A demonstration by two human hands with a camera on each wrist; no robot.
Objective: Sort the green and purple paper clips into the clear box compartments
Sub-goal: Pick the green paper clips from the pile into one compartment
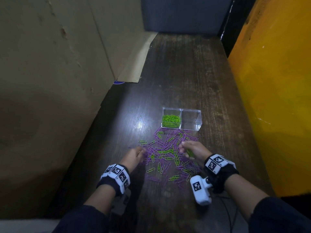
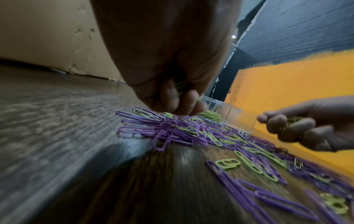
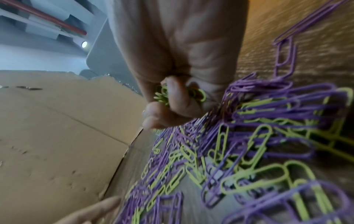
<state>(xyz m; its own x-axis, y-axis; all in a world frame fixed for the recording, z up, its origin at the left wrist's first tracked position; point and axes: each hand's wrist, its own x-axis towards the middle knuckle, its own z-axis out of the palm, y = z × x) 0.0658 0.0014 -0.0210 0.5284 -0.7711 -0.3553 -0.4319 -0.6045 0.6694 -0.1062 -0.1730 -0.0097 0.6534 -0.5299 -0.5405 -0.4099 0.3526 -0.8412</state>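
The clear box [image 1: 181, 119] stands on the tabletop [image 1: 193, 78], its left compartment part-filled with green clips [image 1: 171, 120], its right one bare. The mixed pile [image 1: 168, 152] of green and purple clips lies just in front of the box, on the person's side. Both hands work in that pile, which looks like a gathering of green ones. The right hand [image 1: 191, 149], at the pile's right edge, has its fingers [image 3: 172, 97] curled round a bunch of green clips, plain in the right wrist view. The left hand [image 1: 134, 154], at the pile's left edge, is also curled with its fingertips [image 2: 184, 104] down on the clips; a hint of green shows inside the fist, so it likely holds some too. To do this step well, each hand should probably pinch out only green wire and shake off any purple clip hooked onto it, since the clips interlock readily. Each bunch is best kept small enough to carry to the box's left compartment and let go low inside its walls, so nothing bounces into the right one.
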